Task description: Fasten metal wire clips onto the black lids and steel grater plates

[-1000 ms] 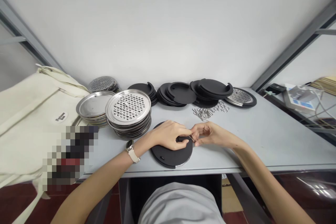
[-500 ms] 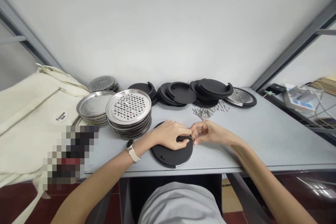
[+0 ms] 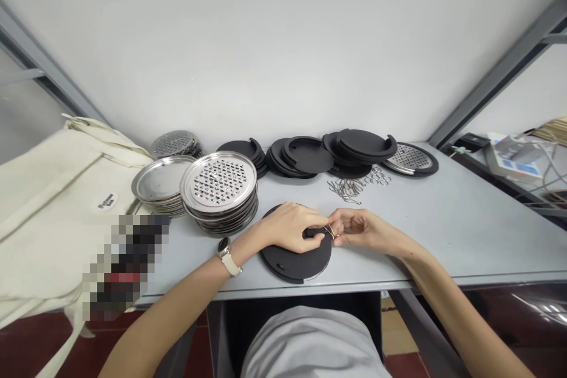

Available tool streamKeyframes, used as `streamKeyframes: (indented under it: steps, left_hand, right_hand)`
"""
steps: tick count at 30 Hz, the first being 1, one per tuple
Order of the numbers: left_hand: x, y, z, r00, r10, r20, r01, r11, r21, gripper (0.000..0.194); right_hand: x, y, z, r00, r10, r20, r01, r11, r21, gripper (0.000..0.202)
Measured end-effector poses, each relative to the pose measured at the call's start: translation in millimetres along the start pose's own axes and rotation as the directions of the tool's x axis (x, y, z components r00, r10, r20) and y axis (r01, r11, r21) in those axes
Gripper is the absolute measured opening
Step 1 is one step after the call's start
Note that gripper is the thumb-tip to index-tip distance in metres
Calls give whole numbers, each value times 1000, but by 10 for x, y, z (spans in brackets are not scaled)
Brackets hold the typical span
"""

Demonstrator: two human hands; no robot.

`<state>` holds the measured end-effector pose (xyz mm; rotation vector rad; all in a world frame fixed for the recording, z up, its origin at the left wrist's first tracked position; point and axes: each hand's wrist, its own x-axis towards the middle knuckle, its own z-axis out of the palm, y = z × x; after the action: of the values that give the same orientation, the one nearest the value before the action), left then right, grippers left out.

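Note:
A round black disc (image 3: 296,260) lies on the grey table near its front edge, with a strip of shiny metal showing along its lower right rim. My left hand (image 3: 292,229) rests over the disc, its thumb and fingers closed around a dark part at the right side. From the right, my right hand (image 3: 361,229) pinches a thin metal wire piece (image 3: 330,230) against that same edge. Fingers partly hide where the wire meets the disc. Beyond my right hand lie loose metal hooks (image 3: 346,189) and a few metal rings (image 3: 378,176).
Stacked metal grater discs (image 3: 219,183) stand to the left, beside shallow metal plates (image 3: 162,180). Black round holders (image 3: 310,155) line the wall, and a grater set in a black holder (image 3: 411,159) lies at their right. A cream bag (image 3: 57,201) covers the left end.
The view has shifted slightly, so my hands and the disc appear a little farther right. My right hand still pinches the wire piece at the disc's edge, which shows more clearly now.

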<state>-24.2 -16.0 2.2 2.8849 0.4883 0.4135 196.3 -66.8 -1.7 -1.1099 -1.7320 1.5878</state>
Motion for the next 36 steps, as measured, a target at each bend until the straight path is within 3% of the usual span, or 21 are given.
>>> streamKeyframes:
  steps: [9, 17, 36]
  left_hand:
    - [44, 5, 1, 998, -60, -5, 60, 998, 23, 15]
    - [51, -2, 16, 998, -60, -16, 60, 998, 36, 16]
    - [56, 25, 13, 989, -142, -29, 141, 990, -29, 22]
  right_hand:
    - [-93, 76, -21, 999, -30, -36, 28, 998, -57, 38]
    - [-26, 128, -11, 987, -52, -149, 49, 998, -28, 37]
    - [-44, 96, -8, 990, -85, -116, 70, 989, -128, 40]
